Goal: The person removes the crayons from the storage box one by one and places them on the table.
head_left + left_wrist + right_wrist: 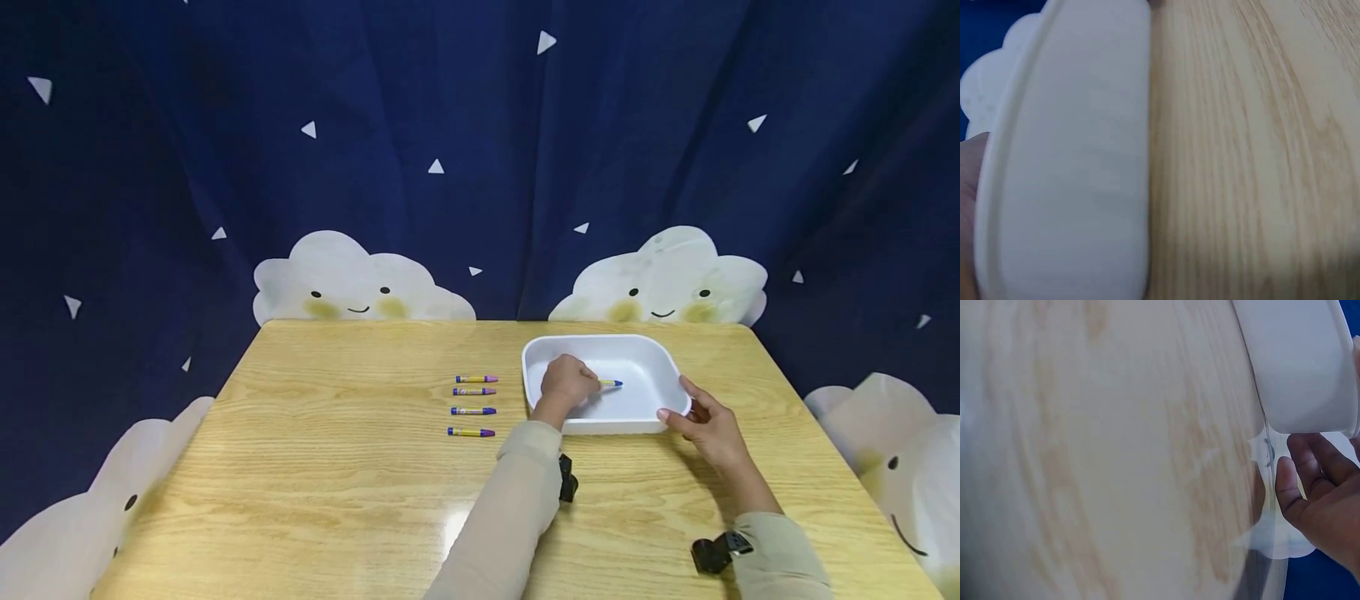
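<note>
A white plastic tray [637, 375] with rounded corners stands on the table, right of the middle. My left hand [570, 381] reaches over its near wall, fingers curled at the tray's floor round one end of a crayon [613, 383]; the yellow barrel and blue tip stick out to the right. The fingertips are hidden in the head view. At the tray's right end, my right hand [708, 425] grips the rim, thumb at the near corner. The left wrist view shows mostly the tray's outer wall [1079, 156]; the right wrist view shows the right fingers [1316, 459] beside the tray's end.
Left of the tray lie several crayons in a column, all pointing right: two upper ones [477, 379] with purple tips, a blue one [473, 411] and a dark purple one [471, 432]. A dark blue curtain [480, 150] hangs behind the wooden table [337, 467].
</note>
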Action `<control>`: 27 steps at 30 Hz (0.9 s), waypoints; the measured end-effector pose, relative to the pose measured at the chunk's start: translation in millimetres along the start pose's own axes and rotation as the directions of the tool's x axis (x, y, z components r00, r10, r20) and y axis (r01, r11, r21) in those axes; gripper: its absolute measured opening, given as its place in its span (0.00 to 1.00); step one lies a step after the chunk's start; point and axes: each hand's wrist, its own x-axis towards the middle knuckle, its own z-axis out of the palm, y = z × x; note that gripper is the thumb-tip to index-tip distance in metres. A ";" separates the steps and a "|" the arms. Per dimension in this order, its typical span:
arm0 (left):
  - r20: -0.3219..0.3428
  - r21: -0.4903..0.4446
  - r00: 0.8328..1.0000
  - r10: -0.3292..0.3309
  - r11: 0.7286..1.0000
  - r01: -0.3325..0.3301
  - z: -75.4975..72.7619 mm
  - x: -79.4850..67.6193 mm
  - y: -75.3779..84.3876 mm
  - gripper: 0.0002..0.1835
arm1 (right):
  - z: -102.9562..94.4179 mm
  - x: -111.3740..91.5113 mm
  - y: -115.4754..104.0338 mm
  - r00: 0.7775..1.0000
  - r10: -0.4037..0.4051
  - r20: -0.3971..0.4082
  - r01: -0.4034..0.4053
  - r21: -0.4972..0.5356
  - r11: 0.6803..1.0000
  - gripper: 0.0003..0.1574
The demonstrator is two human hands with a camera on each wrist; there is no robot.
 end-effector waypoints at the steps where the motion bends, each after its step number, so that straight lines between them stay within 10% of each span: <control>1: -0.009 -0.020 1.000 0.022 1.000 -0.023 -0.6 -0.7 0.9 0.04 | 0.1 0.0 0.1 1.000 0.001 -0.001 -0.001 0.002 1.000 0.54; 17: -0.021 -0.054 0.990 0.142 0.988 -0.143 -23.7 -22.8 3.2 0.02 | 4.2 2.0 -1.7 1.000 -0.020 -0.002 0.020 0.014 1.000 0.53; 27: -0.017 -0.171 0.952 0.305 0.938 -0.303 -38.5 -52.2 -15.0 0.02 | 0.6 0.7 -0.8 1.000 0.001 -0.004 -0.001 -0.010 1.000 0.54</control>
